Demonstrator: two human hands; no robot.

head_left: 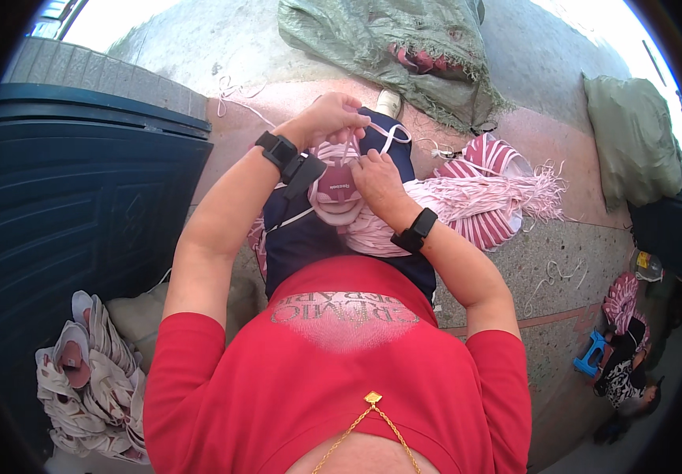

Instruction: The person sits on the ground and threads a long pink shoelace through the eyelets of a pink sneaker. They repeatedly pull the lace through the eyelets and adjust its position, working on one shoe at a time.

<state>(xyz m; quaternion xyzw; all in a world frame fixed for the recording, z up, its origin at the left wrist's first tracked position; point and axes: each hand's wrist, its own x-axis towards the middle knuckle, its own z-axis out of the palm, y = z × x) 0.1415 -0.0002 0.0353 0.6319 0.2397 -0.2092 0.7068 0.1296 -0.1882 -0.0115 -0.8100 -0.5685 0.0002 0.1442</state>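
Note:
A pink and white shoe (pixel 339 210) sits on my lap, its heel toward me and its pink insole showing. Above its front, my left hand (pixel 329 120) is closed in a pinch on a pale shoelace (pixel 392 136), which loops off to the right. My right hand (pixel 380 180) rests at the shoe's right side, fingers bent together by the lacing; whether they grip the lace or the shoe's edge is hidden. A thick bundle of pale pink laces (pixel 452 199) lies across my right thigh, passing under my right wrist.
Pink-and-white striped material (pixel 493 225) lies around the lace bundle. A torn green woven sack (pixel 341 39) is ahead; another sack (pixel 633 134) stands at right. White shoes (pixel 92 379) are piled lower left, near a dark blue door (pixel 80 189). Another person (pixel 625 379) sits far right near a blue stool (pixel 591 353).

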